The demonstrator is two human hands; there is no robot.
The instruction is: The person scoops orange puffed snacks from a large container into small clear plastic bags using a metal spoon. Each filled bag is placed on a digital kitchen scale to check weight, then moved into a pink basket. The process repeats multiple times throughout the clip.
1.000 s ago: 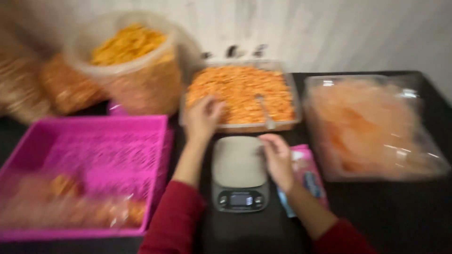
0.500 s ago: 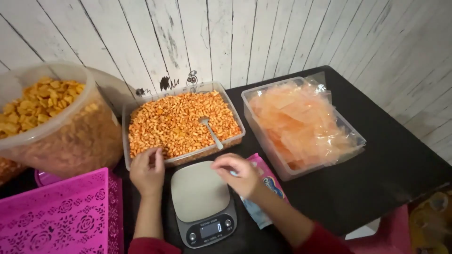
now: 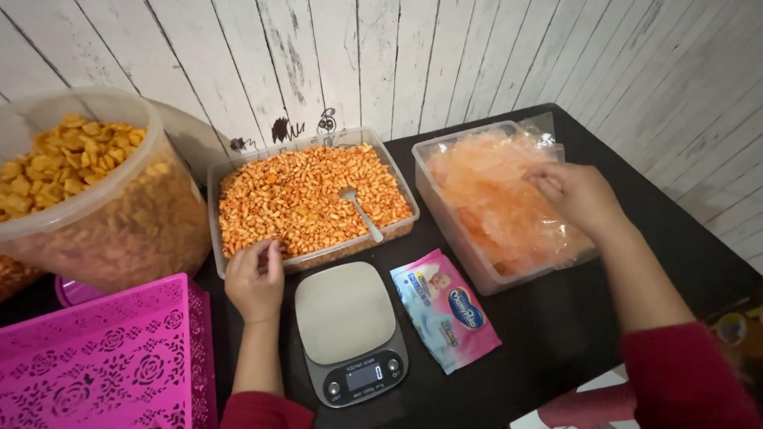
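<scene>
The right hand reaches into the clear box of thin orange plastic bags at the counter's right; fingers bent, pinching one bag w/ care. The left hand rests, loosely curled & empty, by the clear tub of orange snacks.

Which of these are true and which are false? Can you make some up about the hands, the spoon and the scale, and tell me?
1. The right hand reaches into the box of clear bags. True.
2. The spoon lies on the scale. False: it lies in the tray of orange snacks.
3. The left hand rests at the tray's near edge. True.
4. Something is piled on the scale's plate. False: the plate is bare.
5. The wipes pack lies between the scale and the box. True.
6. The pink basket is on the right. False: it is at the left.
</scene>
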